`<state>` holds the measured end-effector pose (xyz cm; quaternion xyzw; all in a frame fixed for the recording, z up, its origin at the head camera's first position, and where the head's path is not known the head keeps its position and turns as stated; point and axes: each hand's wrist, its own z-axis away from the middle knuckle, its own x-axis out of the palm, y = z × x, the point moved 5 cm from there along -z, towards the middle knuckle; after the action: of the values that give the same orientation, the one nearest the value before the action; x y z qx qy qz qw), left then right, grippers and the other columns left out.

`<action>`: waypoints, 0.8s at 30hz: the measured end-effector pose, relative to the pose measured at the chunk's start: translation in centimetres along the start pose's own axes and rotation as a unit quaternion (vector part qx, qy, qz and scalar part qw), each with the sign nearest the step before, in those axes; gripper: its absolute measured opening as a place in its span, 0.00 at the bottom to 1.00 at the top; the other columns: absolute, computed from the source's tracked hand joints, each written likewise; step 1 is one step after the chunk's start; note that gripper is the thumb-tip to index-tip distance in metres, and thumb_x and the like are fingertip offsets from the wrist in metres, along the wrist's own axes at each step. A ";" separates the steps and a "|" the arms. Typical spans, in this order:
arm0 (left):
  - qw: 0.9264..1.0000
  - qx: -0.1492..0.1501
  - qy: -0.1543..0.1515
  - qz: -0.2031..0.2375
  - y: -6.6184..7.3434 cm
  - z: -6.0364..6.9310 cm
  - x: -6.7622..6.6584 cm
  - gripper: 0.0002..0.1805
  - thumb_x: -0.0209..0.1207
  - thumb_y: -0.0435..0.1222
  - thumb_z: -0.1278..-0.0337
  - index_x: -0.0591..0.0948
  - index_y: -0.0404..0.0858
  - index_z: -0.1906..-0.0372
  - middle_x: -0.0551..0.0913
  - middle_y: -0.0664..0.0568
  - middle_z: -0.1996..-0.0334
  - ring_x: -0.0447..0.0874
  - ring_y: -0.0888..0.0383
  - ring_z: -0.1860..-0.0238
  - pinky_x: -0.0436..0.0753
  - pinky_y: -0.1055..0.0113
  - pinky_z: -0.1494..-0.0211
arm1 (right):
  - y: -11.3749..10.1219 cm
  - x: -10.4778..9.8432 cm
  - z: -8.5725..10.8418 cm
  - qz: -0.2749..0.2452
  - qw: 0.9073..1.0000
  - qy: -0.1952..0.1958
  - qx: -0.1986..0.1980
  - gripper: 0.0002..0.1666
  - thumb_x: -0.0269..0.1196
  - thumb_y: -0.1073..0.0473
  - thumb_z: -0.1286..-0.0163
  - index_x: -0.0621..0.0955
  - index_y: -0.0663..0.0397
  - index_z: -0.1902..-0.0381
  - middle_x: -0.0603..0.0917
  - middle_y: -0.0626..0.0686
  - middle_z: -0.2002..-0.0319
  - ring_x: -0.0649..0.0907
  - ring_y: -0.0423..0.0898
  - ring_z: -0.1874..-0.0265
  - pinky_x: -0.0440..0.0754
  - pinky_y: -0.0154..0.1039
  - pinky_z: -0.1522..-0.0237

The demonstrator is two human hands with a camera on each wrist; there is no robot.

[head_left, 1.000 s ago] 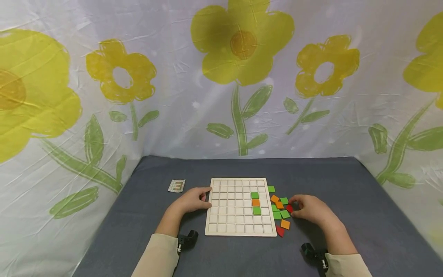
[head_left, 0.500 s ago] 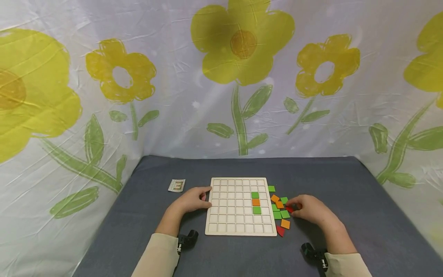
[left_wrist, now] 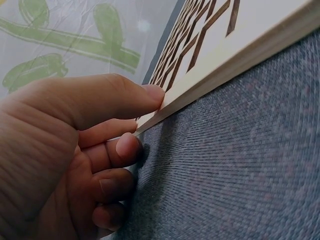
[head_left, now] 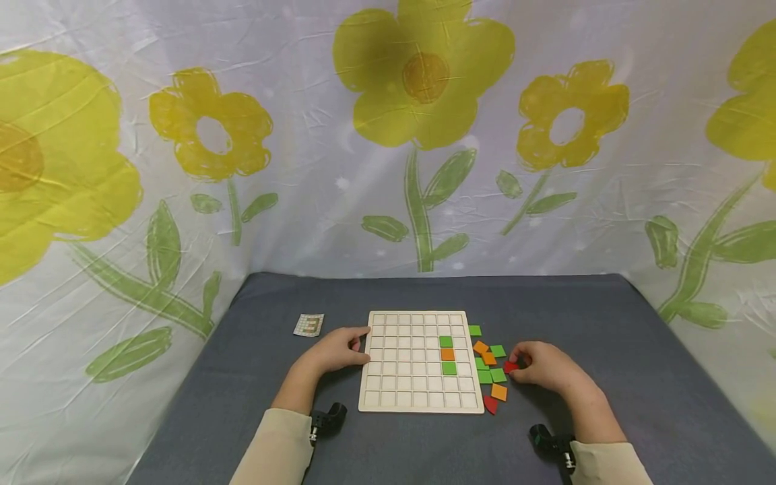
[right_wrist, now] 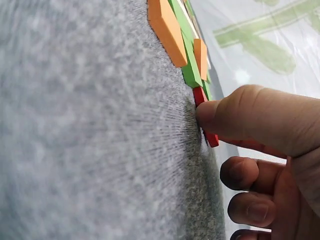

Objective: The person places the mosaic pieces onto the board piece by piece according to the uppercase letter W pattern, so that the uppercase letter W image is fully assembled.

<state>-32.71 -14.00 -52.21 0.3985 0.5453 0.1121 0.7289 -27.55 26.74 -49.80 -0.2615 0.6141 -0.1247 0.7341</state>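
Observation:
A pale wooden grid board (head_left: 403, 397) lies flat, with a green tile (head_left: 446, 341), an orange tile (head_left: 447, 354) and another green tile (head_left: 449, 368) in one column. My left hand (head_left: 336, 350) touches its left edge with thumb and index finger set apart; in the left wrist view the thumb of that hand (left_wrist: 75, 145) lies on the rim (left_wrist: 215, 75). Right of the board, my right hand (head_left: 545, 366) pinches a red tile (head_left: 511, 367) low over the cloth. The right wrist view shows the hand (right_wrist: 265, 135) with its thumb against the red tile (right_wrist: 212, 138).
Loose green, orange (head_left: 499, 392) and red (head_left: 490, 404) tiles lie along the board's right side, some touching or overlapping. A small printed card (head_left: 309, 325) lies beyond my left hand. A dark cloth (head_left: 424, 448) covers the table, and a flowered curtain (head_left: 303, 236) hangs behind it.
My right hand first shifted slightly left, then back right, and the red tile now lies a little farther right of the green tiles. My left hand and the board have stayed in place.

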 end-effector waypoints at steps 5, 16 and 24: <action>1.000 0.005 -0.002 -0.002 0.1 0.1 -0.1 0.40 0.70 0.38 0.39 0.69 0.33 0.24 0.72 0.55 0.78 0.66 0.59 0.78 0.68 0.63 0.70 | 0.0 -0.1 -0.1 0.015 1.000 0.005 0.002 0.11 0.73 0.61 0.45 0.81 0.49 0.67 0.68 0.48 0.80 0.68 0.44 0.80 0.61 0.41 0.73; 1.000 0.006 0.005 0.002 -0.1 -0.1 0.1 0.40 0.70 0.38 0.40 0.69 0.33 0.25 0.72 0.54 0.77 0.66 0.59 0.78 0.68 0.63 0.71 | -0.4 0.3 -0.3 0.006 1.000 -0.016 -0.006 0.13 0.77 0.58 0.42 0.87 0.50 0.59 0.71 0.48 0.77 0.70 0.45 0.77 0.64 0.41 0.71; 1.000 0.003 0.009 0.001 -0.3 -0.2 0.1 0.40 0.70 0.39 0.40 0.70 0.33 0.25 0.73 0.54 0.77 0.66 0.59 0.78 0.68 0.63 0.70 | -1.0 -0.3 -0.2 0.029 0.999 -0.002 -0.022 0.14 0.76 0.61 0.44 0.87 0.52 0.58 0.74 0.49 0.73 0.72 0.46 0.73 0.69 0.43 0.70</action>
<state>-32.89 -14.01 -52.51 0.4003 0.5514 0.1152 0.7229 -27.63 26.05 -49.03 -0.2599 0.6222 -0.0895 0.7330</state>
